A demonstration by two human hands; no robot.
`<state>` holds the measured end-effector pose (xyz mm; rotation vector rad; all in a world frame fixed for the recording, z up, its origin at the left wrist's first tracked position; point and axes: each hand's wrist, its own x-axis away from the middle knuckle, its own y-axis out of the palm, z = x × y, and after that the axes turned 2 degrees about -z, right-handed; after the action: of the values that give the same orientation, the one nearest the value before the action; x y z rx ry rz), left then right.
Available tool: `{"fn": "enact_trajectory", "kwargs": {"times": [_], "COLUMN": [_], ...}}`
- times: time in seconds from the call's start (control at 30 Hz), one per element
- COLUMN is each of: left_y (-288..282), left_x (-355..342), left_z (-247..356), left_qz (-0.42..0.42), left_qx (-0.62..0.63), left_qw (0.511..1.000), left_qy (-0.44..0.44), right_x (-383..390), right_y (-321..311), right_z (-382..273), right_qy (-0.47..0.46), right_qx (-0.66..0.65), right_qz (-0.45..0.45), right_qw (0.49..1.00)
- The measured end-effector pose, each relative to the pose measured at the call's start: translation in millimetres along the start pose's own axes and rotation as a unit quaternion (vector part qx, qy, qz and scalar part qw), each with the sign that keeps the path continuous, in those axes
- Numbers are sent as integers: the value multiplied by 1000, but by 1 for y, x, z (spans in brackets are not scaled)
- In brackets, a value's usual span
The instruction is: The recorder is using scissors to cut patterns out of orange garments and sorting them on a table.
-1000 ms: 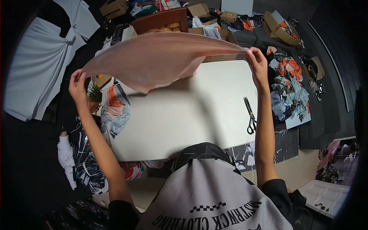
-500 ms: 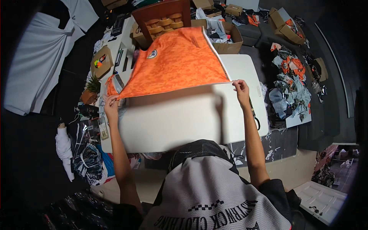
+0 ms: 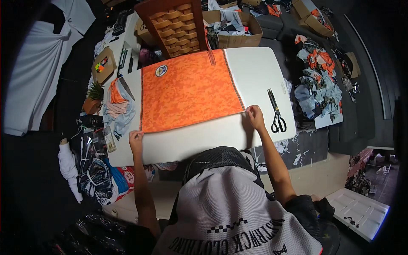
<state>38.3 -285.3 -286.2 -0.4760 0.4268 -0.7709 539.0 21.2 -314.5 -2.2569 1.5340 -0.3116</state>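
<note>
An orange camouflage-patterned fabric panel (image 3: 191,93) lies spread flat on the white table (image 3: 255,63), with a round badge near its far left corner and dark edging along its sides. My left hand (image 3: 136,141) pinches the near left corner. At the near right corner, my right hand (image 3: 255,117) grips the edge between thumb and fingers. Black-handled scissors (image 3: 276,114) rest on the table to the right of my right hand. Left of the panel sits a small heap of grey and orange fabric pieces (image 3: 120,106).
A wooden chair with a woven back (image 3: 176,29) stands against the table's far side. Beyond it is a cardboard box of fabric (image 3: 238,40). Scraps are piled (image 3: 321,85) on the right. A potted plant (image 3: 94,95) and a white fabric roll (image 3: 68,165) are at left.
Both hands have come down and toward me, and the orange panel, which was lifted and billowing, now lies flat. The scissors, mostly hidden before, are in full view.
</note>
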Motion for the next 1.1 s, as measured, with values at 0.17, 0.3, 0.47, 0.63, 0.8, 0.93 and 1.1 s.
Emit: {"fn": "enact_trajectory", "kwargs": {"times": [0.17, 0.3, 0.47, 0.63, 0.8, 0.93, 1.1], "left_y": [4, 9, 9, 10, 16, 12, 17], "left_x": [42, 71, 96, 110, 131, 145, 159], "left_z": [-18, -27, -44, -43, -28, -33, -29], "left_qz": [-16, -16, -45, -14, -10, 2, 16], "left_qx": [-44, -47, -98, -78, -167, -169, -189], "left_qw": [999, 999, 994, 997, 985, 985, 982], "left_qy": [-27, -18, -8, -8, -52, -27, -24], "right_x": [31, 54, 71, 77, 84, 88, 96], "right_y": [-6, -8, -14, -19, -22, -21, -22], "right_z": [1, -3, 3, 7, 9, 6, 4], "right_qy": [-9, -82, -111, -101, -110, -123, -72], "right_qx": [132, 188, 238, 256, 265, 271, 241], "right_qz": [-47, -38, -51, -69, -74, -63, -31], "right_qw": [990, 978, 963, 959, 955, 952, 967]}}
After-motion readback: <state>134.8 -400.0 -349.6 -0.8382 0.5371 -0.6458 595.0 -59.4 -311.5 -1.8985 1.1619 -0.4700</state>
